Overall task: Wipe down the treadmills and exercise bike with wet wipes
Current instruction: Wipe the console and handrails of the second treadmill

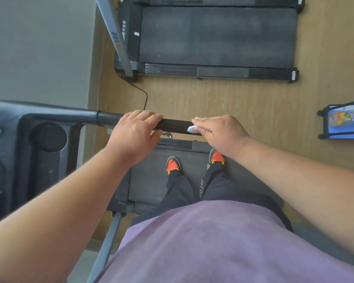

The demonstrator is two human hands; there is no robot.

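**Handrail Wipe: Hand Positions and Risks**

Nearest our camera is the purple shirt [192, 242], with both forearms reaching forward over it. We stand on the near treadmill [151, 180], shoes on its belt.

Our left hand [133, 133] wraps the handrail [172, 125], fingers curled over the top and thumb underneath, steadying it. Our right hand [219, 129] lies over the rail just beside it, fingers fairly straight, pressing a wet wipe [191, 129] against the bar; only a small white corner of the wipe shows below the fingertips. A short bare stretch of rail separates the two hands.

The console [39, 150] sits at left. A second treadmill [213, 37] lies ahead across the floor, its cord [139, 90] trailing toward us. A rack [343, 123] stands at right.

Risks, as we judge them:
- The wipe is held by pressure alone, so a fast stroke may let it slip off and drop.
- The left hand covers part of the rail; that patch stays unwiped unless we shift the grip.
- A small plug end hangs just below the rail; a stroke underneath may catch it.
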